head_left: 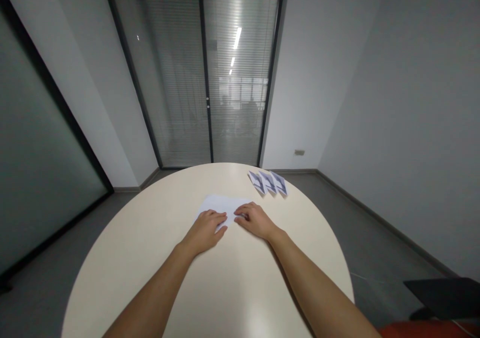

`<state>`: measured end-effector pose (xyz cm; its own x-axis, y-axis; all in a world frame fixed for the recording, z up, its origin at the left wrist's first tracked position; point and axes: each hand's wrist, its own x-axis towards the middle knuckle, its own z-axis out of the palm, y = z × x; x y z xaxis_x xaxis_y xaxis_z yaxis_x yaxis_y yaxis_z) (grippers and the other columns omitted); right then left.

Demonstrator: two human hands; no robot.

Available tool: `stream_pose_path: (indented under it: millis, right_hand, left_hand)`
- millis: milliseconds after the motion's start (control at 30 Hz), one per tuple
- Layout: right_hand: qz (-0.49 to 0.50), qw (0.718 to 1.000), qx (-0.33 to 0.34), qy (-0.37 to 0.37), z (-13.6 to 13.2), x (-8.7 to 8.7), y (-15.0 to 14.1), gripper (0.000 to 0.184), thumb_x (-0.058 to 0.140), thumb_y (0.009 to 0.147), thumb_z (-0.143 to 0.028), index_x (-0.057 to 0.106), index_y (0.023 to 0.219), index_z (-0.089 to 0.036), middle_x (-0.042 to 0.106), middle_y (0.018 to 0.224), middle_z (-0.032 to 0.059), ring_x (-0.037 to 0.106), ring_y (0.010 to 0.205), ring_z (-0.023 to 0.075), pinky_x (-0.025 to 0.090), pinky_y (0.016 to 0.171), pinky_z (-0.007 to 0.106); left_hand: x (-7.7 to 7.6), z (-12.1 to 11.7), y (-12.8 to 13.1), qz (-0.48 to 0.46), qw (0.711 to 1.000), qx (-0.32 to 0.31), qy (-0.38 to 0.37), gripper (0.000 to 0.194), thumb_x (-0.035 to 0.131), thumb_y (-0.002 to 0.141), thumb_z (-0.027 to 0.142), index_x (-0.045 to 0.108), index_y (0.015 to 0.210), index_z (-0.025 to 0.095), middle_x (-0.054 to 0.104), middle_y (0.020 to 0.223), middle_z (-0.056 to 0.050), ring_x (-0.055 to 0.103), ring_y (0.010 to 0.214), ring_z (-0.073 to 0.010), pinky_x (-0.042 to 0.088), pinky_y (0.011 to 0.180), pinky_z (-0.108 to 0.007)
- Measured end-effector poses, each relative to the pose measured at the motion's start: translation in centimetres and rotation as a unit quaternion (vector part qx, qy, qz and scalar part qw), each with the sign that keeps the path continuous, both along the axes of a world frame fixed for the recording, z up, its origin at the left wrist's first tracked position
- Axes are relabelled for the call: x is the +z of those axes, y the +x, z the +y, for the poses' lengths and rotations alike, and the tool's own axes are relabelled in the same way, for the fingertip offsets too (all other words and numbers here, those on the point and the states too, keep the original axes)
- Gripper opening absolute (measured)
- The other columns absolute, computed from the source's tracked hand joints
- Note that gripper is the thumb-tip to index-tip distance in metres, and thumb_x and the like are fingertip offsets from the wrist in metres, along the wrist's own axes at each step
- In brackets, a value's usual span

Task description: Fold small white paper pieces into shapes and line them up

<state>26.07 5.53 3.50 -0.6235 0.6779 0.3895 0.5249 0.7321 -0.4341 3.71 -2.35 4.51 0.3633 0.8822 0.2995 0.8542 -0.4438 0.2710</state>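
Note:
A white sheet of paper lies flat on the round table, under both hands. My left hand rests on its near left part, fingers stretched out and thumb held apart. On the right side of the sheet is my right hand, with its fingers slightly bent and pointing left; a small gap shows between thumb and forefinger. Neither hand grips anything that I can see. A narrow strip of paper shows between the two hands. The sheet's near right edge is partly hidden by my right hand.
Several folded pieces of printed paper stand in a row near the far right edge of the cream table. Beyond the table are a glass door with blinds and grey walls. A dark flat object is at the lower right.

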Motion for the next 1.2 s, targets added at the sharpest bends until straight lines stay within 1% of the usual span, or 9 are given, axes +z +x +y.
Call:
stream_pose_path:
  millis: [200,367,500,667,733,800,900,1033,1200]
  right_hand:
    - [-0.033,0.998,-0.059,0.002,0.1,0.0,0.2,0.025,0.064,0.091,-0.029,0.076,0.112,-0.024,0.075,0.119,0.0043,0.064,0.112,0.0255,0.044,0.102,0.038]
    - [-0.037,0.998,-0.05,-0.001,0.3,-0.2,0.3,0.032,0.06,0.092,-0.028,0.074,0.12,-0.021,0.071,0.128,0.0079,0.062,0.119,0.026,0.043,0.107,0.038]
    - [-0.05,0.998,-0.031,-0.011,0.3,-0.6,0.7,0.043,0.061,0.093,-0.039,0.069,0.129,-0.018,0.063,0.138,0.014,0.056,0.13,0.0284,0.038,0.113,0.044]
    - [-0.11,0.991,-0.009,-0.072,-0.3,-0.2,1.1,0.077,0.064,0.087,-0.061,0.044,0.153,-0.026,0.04,0.159,0.0157,0.033,0.148,0.0352,0.015,0.119,0.066]
    - [-0.128,0.987,0.005,-0.094,-0.5,0.0,1.2,0.092,0.065,0.08,-0.071,0.037,0.156,-0.028,0.033,0.162,0.0157,0.026,0.151,0.0368,0.009,0.119,0.067]
    - [-0.135,0.985,0.012,-0.105,-0.6,0.2,1.2,0.096,0.063,0.078,-0.077,0.036,0.157,-0.027,0.031,0.163,0.0154,0.023,0.152,0.037,0.007,0.12,0.066]
    - [-0.132,0.986,-0.013,-0.101,-0.3,0.0,1.2,0.092,0.06,0.082,-0.076,0.039,0.155,-0.024,0.03,0.163,0.0168,0.022,0.152,0.0381,0.01,0.12,0.066]
    - [-0.113,0.99,-0.064,-0.062,0.0,-0.2,1.2,0.068,0.058,0.092,-0.058,0.049,0.149,-0.022,0.035,0.161,0.0163,0.025,0.15,0.0387,0.013,0.118,0.067]
    - [-0.093,0.994,-0.051,-0.013,-0.4,0.0,0.7,0.043,0.055,0.097,-0.038,0.061,0.137,-0.025,0.047,0.154,0.0127,0.034,0.147,0.0354,0.019,0.117,0.065]
  left_hand:
    - [1.1,-0.8,0.9,0.002,0.999,-0.042,-0.003,0.027,0.061,0.091,0.027,0.073,0.115,0.022,0.076,0.114,-0.006,0.066,0.104,-0.0257,0.048,0.099,-0.04]
    - [0.8,-1.0,1.2,0.0,0.996,-0.087,0.001,0.031,0.06,0.092,0.026,0.071,0.121,0.022,0.073,0.122,-0.006,0.061,0.118,-0.0255,0.043,0.109,-0.042]
    - [0.0,-0.9,1.1,0.001,0.996,-0.085,-0.003,0.039,0.057,0.093,0.024,0.066,0.131,0.022,0.063,0.138,-0.009,0.056,0.127,-0.0251,0.042,0.113,-0.041]
    - [-0.5,-0.7,0.7,0.004,0.998,-0.062,-0.026,0.04,0.048,0.097,0.021,0.064,0.133,0.02,0.059,0.143,-0.01,0.054,0.132,-0.0247,0.041,0.115,-0.042]
    - [-0.6,-0.5,0.5,0.0,0.998,-0.055,-0.031,0.04,0.047,0.098,0.022,0.064,0.134,0.02,0.057,0.146,-0.009,0.051,0.135,-0.0245,0.038,0.117,-0.042]
    - [-0.7,-0.4,0.3,-0.003,0.998,-0.05,-0.036,0.041,0.046,0.098,0.023,0.063,0.135,0.02,0.056,0.148,-0.009,0.05,0.137,-0.024,0.037,0.118,-0.042]
    - [-0.7,-0.3,0.1,0.003,0.999,-0.032,-0.041,0.041,0.046,0.099,0.024,0.063,0.136,0.02,0.057,0.147,-0.008,0.051,0.136,-0.0237,0.038,0.118,-0.041]
    - [-0.4,-0.4,0.3,0.029,0.999,-0.014,-0.034,0.043,0.051,0.097,0.03,0.062,0.138,0.022,0.058,0.146,-0.009,0.052,0.134,-0.0268,0.039,0.115,-0.046]
    - [-0.3,-0.4,0.4,0.037,0.999,-0.013,-0.021,0.043,0.055,0.096,0.034,0.062,0.138,0.023,0.059,0.145,-0.01,0.051,0.133,-0.028,0.039,0.114,-0.047]
